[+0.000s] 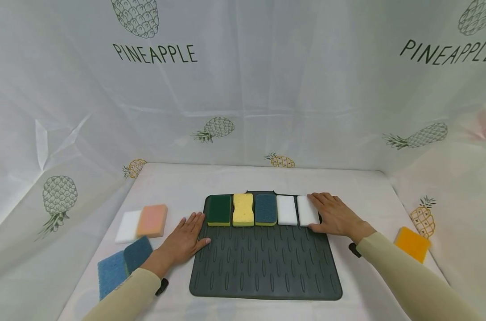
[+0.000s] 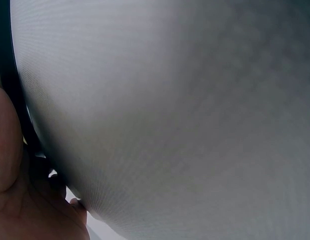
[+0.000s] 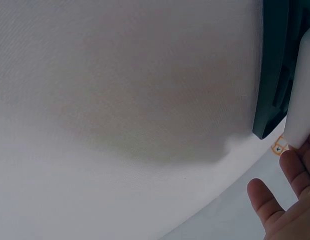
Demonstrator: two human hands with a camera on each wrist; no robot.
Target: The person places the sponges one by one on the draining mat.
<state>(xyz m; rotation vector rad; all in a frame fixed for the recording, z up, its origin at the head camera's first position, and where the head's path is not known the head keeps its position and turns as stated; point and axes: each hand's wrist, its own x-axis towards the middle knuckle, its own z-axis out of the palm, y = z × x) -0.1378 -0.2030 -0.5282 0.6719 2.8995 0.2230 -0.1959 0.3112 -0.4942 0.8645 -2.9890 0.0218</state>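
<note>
On a dark grey ribbed drying mat [image 1: 263, 263], several sponges stand in a row along the far edge. From the left they are a dark green scouring sponge [image 1: 219, 209], a yellow sponge [image 1: 243, 209], a blue scouring sponge [image 1: 265, 208], a white sponge [image 1: 287, 210] and a second white sponge [image 1: 307, 211]. My right hand [image 1: 335, 216] holds this last one by its ends, thumb at the near end and fingers at the far end. Fingers [image 3: 295, 172] also show beside it in the right wrist view. My left hand [image 1: 183, 240] lies flat at the mat's left edge, fingers straight.
Left of the mat lie another white sponge [image 1: 126, 227], a pink sponge [image 1: 152, 220], a dark blue sponge [image 1: 137, 253] and a light blue pad [image 1: 113, 272]. An orange sponge [image 1: 412, 244] lies at the right. Pineapple-printed sheeting [image 1: 247, 89] surrounds the white table [image 1: 263, 178].
</note>
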